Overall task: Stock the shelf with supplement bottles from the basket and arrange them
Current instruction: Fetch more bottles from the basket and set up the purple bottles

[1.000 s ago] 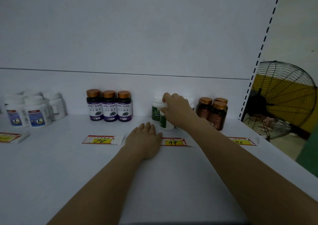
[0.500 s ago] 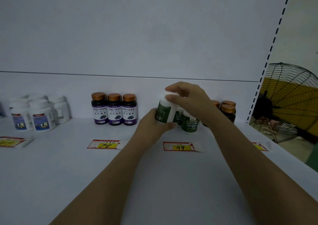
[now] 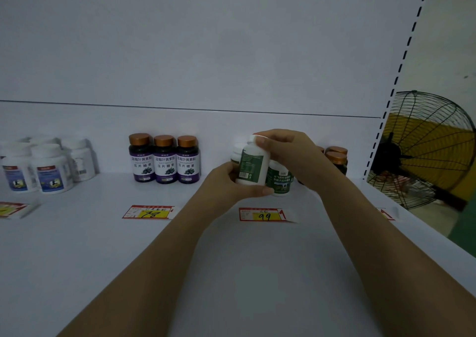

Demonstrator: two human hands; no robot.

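Both your hands are on the white green-label bottle [image 3: 252, 165], tilted and lifted off the shelf [image 3: 103, 233]: your left hand [image 3: 226, 182] cups its base, your right hand [image 3: 291, 153] grips the cap. It's above the 99 price tag [image 3: 264, 214], just beside a standing matching bottle [image 3: 279, 179].

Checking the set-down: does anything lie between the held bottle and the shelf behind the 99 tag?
Nothing visible lies on the shelf there. Only fingers of the left hand curl under the base of the bottle, and the right hand grips its cap. A standing bottle is close beside it.
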